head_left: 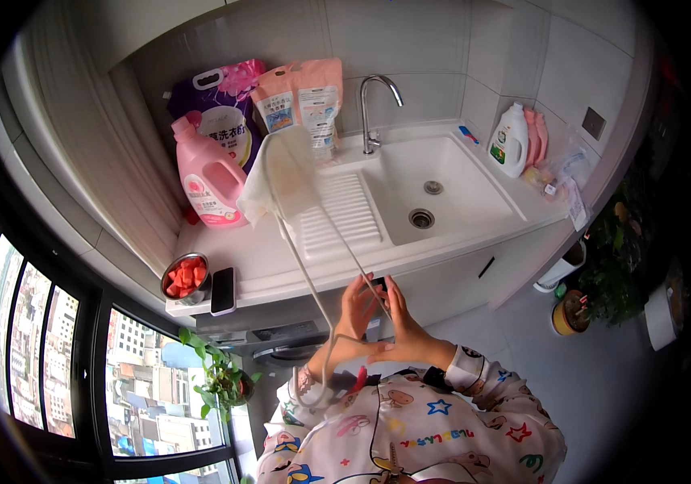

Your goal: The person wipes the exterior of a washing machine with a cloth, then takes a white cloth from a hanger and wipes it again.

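Note:
A pale wire clothes hanger (307, 273), bent into a long loop, rises in front of me. White cloth (288, 169) is stretched over its far end, above the counter's drainboard. The hanger's hook (310, 404) hangs towards my left sleeve. My left hand (348, 330) is at the near corner of the loop, fingers raised beside the wire and thumb pointing right. My right hand (411, 336) faces it at the same corner, fingers up and thumb near the lower wire. Both hands appear to grip the wire lightly; the exact contact is partly hidden.
A white sink (472, 193) with a chrome faucet (366, 115) lies ahead. Pink (209, 175) and white detergent bottles (509, 142) and detergent bags (315, 91) stand behind. A bowl of red fruit pieces (185, 279) and a phone (223, 290) sit at the counter's left edge.

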`<control>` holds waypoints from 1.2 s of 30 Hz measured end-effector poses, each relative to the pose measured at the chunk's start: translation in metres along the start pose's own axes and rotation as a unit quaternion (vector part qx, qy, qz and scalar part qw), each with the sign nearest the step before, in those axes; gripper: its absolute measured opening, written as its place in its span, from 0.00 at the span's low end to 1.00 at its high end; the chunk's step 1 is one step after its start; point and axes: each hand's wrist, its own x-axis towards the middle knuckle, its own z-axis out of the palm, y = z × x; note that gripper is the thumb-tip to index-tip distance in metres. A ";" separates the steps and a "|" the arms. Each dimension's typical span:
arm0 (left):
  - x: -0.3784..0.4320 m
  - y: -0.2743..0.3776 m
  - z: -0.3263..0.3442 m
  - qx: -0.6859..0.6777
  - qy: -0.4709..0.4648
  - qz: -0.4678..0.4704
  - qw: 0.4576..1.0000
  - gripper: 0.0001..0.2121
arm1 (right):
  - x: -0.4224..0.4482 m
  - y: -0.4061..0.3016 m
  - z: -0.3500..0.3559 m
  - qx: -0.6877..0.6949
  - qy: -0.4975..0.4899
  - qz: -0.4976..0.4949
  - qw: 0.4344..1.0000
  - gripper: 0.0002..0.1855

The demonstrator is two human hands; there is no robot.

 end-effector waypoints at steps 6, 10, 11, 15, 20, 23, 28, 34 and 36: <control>-0.001 -0.014 0.007 0.073 0.009 0.035 0.997 0.63 | -0.009 0.018 0.010 -0.062 0.066 -0.009 0.996 0.64; -0.007 0.014 0.011 0.109 -0.058 -0.038 0.992 0.62 | -0.018 0.016 0.007 -0.085 0.109 -0.007 0.990 0.62; -0.009 0.020 0.004 0.153 -0.082 -0.067 0.982 0.62 | -0.022 0.017 0.007 -0.100 0.120 0.004 0.988 0.62; -0.036 0.039 -0.046 0.232 -0.013 -0.134 0.963 0.46 | -0.022 0.013 -0.002 -0.112 0.143 -0.002 0.983 0.60; -0.011 0.126 -0.099 0.133 0.302 0.037 0.943 0.22 | -0.030 0.017 -0.019 -0.149 0.146 -0.014 0.978 0.58; 0.021 0.175 -0.105 0.132 0.220 0.135 0.957 0.26 | -0.038 0.025 -0.022 -0.175 0.127 -0.024 0.976 0.57; 0.037 0.188 -0.086 0.057 0.188 -0.004 0.981 0.30 | -0.054 0.035 -0.021 -0.196 0.084 -0.040 0.976 0.54; 0.012 0.132 -0.071 -0.042 0.225 -0.126 0.965 0.35 | -0.094 0.061 -0.023 -0.266 0.044 -0.022 0.963 0.50; -0.004 0.109 -0.065 -0.092 0.248 -0.163 0.950 0.35 | -0.119 0.072 -0.022 -0.291 0.011 0.009 0.957 0.48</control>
